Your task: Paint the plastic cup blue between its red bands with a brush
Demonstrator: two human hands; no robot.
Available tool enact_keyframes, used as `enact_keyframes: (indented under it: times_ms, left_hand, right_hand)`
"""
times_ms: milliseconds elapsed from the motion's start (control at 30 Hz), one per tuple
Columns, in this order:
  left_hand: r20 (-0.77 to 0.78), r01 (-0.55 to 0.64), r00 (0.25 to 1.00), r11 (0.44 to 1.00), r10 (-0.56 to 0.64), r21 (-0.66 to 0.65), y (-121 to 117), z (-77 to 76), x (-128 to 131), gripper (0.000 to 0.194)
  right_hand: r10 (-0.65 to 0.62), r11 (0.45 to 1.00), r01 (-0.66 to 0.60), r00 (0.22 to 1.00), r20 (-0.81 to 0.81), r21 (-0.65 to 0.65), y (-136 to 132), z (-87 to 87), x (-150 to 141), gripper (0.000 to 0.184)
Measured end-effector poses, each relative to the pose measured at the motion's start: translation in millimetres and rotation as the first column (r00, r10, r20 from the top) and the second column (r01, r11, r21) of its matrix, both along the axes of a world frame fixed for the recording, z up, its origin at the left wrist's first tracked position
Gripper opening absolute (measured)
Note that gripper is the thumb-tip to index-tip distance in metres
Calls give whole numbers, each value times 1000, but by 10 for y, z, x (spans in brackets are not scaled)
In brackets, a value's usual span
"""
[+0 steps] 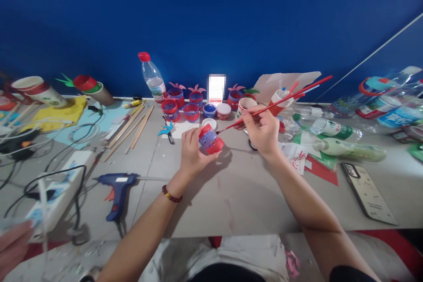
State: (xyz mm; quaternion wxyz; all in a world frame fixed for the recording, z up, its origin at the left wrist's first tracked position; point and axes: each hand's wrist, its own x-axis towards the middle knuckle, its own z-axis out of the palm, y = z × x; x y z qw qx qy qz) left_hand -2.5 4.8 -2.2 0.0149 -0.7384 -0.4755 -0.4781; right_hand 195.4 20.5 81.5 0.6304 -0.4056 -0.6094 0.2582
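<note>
My left hand (pixel 192 153) is closed around a small red cup with a blue-purple band (pixel 208 138), tilted on its side above the table. In my right hand (pixel 261 128) is a red-handled paintbrush (pixel 280 102), its dark tip at the cup's painted side. Just beyond the cup stand an open jar of blue paint (pixel 209 110) and a jar with a pale top (pixel 224 111). A round white lid (pixel 209 124) lies in front of them. Several similar red and blue cups (pixel 170 110) are grouped to the left of the jars.
A blue glue gun (pixel 119 187) and a white power strip (pixel 62 189) with cables lie on the left. A water bottle (pixel 153 79) stands at the back. Plastic bottles (pixel 337 130) and a phone (pixel 368 194) occupy the right. Another person's hand (pixel 15 242) shows lower left.
</note>
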Motion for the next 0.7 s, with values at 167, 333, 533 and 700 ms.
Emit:
enact_keyframes:
  times_ms: [167, 333, 533, 700]
  left_hand:
    - [-31, 43, 999, 999, -44, -18, -13, 11, 25, 84]
    - [-18, 74, 997, 997, -75, -7, -6, -9, 34, 82]
    - [16, 70, 997, 997, -71, 33, -12, -10, 31, 85]
    - [10, 53, 999, 998, -53, 43, -16, -2, 26, 84]
  right_hand:
    - [86, 986, -101, 989, -119, -134, 2, -32, -25, 19]
    - [133, 978, -146, 987, -90, -151, -25, -51, -81, 20]
    - [88, 990, -96, 992, -88, -100, 4, -22, -40, 21]
    - [18, 997, -23, 997, -70, -76, 38, 21, -8, 28]
